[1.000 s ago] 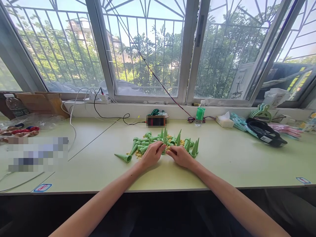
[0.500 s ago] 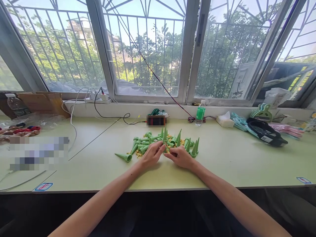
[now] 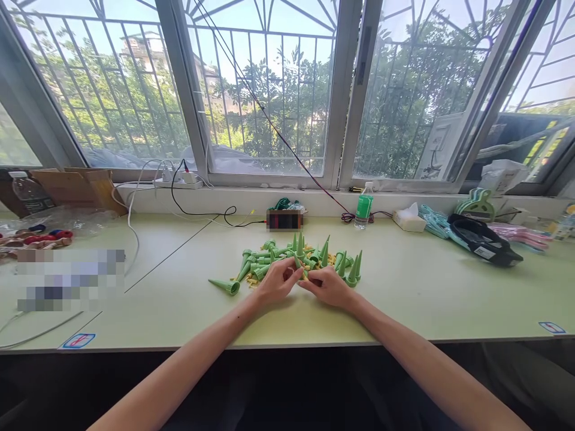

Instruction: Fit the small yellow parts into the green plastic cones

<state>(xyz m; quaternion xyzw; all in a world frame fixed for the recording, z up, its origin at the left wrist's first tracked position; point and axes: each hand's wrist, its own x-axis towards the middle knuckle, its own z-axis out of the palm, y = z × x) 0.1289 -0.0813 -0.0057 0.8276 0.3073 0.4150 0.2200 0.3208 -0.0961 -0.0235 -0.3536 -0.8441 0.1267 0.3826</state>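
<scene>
My left hand is closed around a green plastic spike, its pointed end tilted up and away. Close beside it, my right hand pinches a small yellow piece against the lower end of that spike; the fingers mostly hide where the two meet. Just beyond both hands lies a pile of green hollow spikes, some standing on their wide ends, others on their sides. Small yellow pieces are scattered among them. One loose spike rests left of the pile.
The pale green table runs under a barred window. Behind the pile are a blurred-out device on a cable and a green-labelled bottle. A tissue box and a black cap visor sit to the right. White cables cross the left side.
The held spike has tilted from nearly upright to leaning left, and my left thumb and fingers have shifted slightly around it. My right hand stays nearly in place.
</scene>
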